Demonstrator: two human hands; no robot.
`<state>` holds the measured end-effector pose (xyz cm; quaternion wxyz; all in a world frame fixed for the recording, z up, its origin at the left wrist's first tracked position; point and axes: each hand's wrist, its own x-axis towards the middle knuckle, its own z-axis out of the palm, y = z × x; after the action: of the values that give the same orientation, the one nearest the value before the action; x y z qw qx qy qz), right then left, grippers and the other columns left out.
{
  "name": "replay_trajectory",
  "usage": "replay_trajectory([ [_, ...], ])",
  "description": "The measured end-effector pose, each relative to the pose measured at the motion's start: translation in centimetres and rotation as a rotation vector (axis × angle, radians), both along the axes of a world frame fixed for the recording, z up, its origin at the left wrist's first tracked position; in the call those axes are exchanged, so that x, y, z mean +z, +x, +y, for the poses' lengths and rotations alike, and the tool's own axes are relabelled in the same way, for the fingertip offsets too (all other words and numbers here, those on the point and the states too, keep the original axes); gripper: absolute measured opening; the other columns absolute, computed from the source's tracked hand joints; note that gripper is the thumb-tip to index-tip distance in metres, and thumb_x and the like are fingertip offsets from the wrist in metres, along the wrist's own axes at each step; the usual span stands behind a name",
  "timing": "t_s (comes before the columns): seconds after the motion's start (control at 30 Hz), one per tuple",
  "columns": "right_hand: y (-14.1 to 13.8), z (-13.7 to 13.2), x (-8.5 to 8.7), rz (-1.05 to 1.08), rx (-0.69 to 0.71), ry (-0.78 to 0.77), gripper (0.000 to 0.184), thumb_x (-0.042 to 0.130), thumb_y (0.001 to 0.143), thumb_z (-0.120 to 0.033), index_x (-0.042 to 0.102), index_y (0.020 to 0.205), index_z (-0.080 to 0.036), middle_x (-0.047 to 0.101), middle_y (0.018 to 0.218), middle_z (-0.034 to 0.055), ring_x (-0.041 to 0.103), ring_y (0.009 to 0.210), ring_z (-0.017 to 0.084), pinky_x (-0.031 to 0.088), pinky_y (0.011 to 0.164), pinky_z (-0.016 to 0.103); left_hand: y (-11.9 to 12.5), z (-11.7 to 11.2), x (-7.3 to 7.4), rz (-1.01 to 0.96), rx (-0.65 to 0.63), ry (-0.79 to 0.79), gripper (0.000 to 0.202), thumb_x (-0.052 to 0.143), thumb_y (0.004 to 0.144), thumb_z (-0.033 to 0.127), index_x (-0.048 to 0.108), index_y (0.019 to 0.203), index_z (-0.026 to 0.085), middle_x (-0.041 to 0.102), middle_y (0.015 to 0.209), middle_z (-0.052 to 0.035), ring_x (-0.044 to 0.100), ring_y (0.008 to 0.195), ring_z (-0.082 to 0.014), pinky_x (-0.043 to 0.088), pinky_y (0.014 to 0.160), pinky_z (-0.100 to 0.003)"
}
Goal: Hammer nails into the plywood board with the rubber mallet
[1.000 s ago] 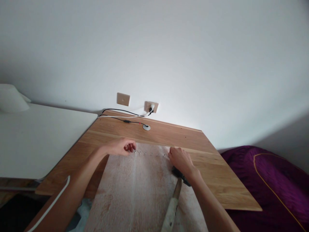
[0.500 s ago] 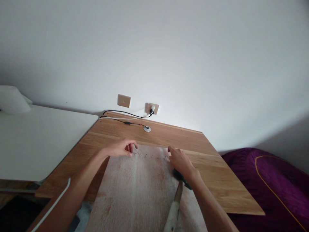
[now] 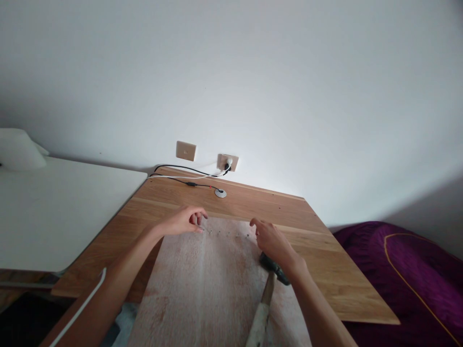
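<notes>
A row of several small nails (image 3: 228, 233) stands along the far part of a pale wooden board (image 3: 202, 284). My left hand (image 3: 188, 220) is at the row's left end, its thumb and curled forefinger apart beside a nail; nothing shows in its grasp. At the right end is my right hand (image 3: 270, 240), forefinger bent and apart from the thumb, close to the last nail (image 3: 248, 235). A hammer (image 3: 265, 296) with a dark head and pale-ended wooden handle lies on the board, its head partly hidden beneath my right wrist.
The board rests on a wooden table (image 3: 340, 279). Black and white cables (image 3: 181, 177) run along the table's back to a wall socket (image 3: 227, 163), near a round cable grommet (image 3: 220, 193). A white table (image 3: 65, 207) adjoins at left; a purple beanbag-like thing (image 3: 415, 270) is at right.
My left thumb has shifted slightly right, and its gap from the forefinger has widened. The right forefinger has moved a little left. The hammer stays on the board.
</notes>
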<state>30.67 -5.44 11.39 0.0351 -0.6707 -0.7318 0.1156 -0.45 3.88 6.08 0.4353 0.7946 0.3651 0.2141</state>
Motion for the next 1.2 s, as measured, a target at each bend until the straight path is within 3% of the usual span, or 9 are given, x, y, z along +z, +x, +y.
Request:
replay_trajectory([
  [0.17,-0.8,-1.4,0.1,0.13,0.153,-0.072,0.038,0.057,0.09,-0.003,0.065,0.123,-0.02,0.079,0.09,-0.0015,0.075,0.085,0.013,0.051,0.077,0.018,0.7,-0.5,0.2,-0.018,-0.068,-0.022,0.047,0.084,0.072,0.04,0.072,0.113,0.02,0.069,0.087,-0.0011,0.058,0.073,-0.0166,0.043,0.064,-0.027],
  [0.23,-1.3,-1.9,-0.2,0.129,0.172,-0.074,0.032,0.062,0.092,-0.008,0.065,0.121,-0.021,0.078,0.084,-0.0039,0.075,0.081,0.013,0.051,0.074,0.018,1.2,-0.8,0.2,-0.004,-0.083,-0.017,0.047,0.085,0.072,0.04,0.072,0.112,0.02,0.068,0.085,-0.0001,0.057,0.072,-0.0161,0.042,0.064,-0.026],
  [0.37,-3.0,-2.3,-1.3,-0.004,0.074,0.07,0.018,0.057,0.103,-0.02,0.064,0.12,-0.016,0.077,0.102,0.008,0.072,0.098,0.021,0.05,0.086,0.027,1.8,-1.3,0.2,0.03,-0.04,0.075,0.044,0.086,0.072,0.04,0.074,0.11,0.021,0.064,0.082,0.002,0.054,0.071,-0.0148,0.039,0.064,-0.025],
  [0.5,-4.6,-2.5,-2.5,-0.188,-0.041,0.225,0.018,0.051,0.105,-0.017,0.068,0.11,-0.014,0.069,0.114,0.0176,0.062,0.11,0.032,0.045,0.094,0.041,1.9,-1.6,0.3,0.04,-0.022,0.149,0.032,0.076,0.077,0.027,0.076,0.108,0.02,0.068,0.087,-0.0004,0.057,0.072,-0.014,0.041,0.066,-0.024],
  [0.6,-5.1,-2.7,-3.2,-0.27,-0.059,0.286,0.019,0.051,0.105,-0.018,0.069,0.109,-0.015,0.067,0.113,0.0178,0.058,0.109,0.034,0.042,0.094,0.044,1.8,-1.5,0.2,0.029,-0.069,0.117,0.032,0.066,0.075,0.014,0.075,0.105,0.018,0.073,0.091,-0.0021,0.06,0.071,-0.0137,0.045,0.067,-0.024],
  [0.73,-4.8,-2.7,-3.7,-0.306,0.002,0.307,0.021,0.05,0.107,-0.021,0.071,0.109,-0.019,0.068,0.114,0.0145,0.056,0.108,0.031,0.039,0.092,0.042,1.6,-0.9,-0.2,-0.004,-0.125,0.059,0.033,0.065,0.072,0.009,0.074,0.103,0.017,0.076,0.088,-0.0028,0.064,0.075,-0.0153,0.049,0.071,-0.025],
  [1.0,-4.0,-2.5,-4.4,-0.28,0.054,0.338,0.021,0.05,0.108,-0.02,0.071,0.109,-0.021,0.069,0.112,0.0113,0.056,0.106,0.028,0.038,0.09,0.039,0.6,-0.2,-0.7,-0.119,-0.178,-0.15,0.032,0.077,0.082,0.03,0.068,0.109,0.015,0.078,0.097,-0.0079,0.07,0.082,-0.0177,0.054,0.078,-0.031],
  [1.2,-3.8,-2.1,-4.5,-0.27,0.059,0.338,0.022,0.051,0.11,-0.029,0.072,0.107,-0.023,0.07,0.112,0.0089,0.057,0.108,0.028,0.038,0.09,0.04,1.1,-0.1,-1.0,-0.1,-0.14,-0.06,0.034,0.08,0.08,0.036,0.072,0.106,0.016,0.073,0.082,-0.0025,0.067,0.076,-0.0166,0.05,0.072,-0.028],
])
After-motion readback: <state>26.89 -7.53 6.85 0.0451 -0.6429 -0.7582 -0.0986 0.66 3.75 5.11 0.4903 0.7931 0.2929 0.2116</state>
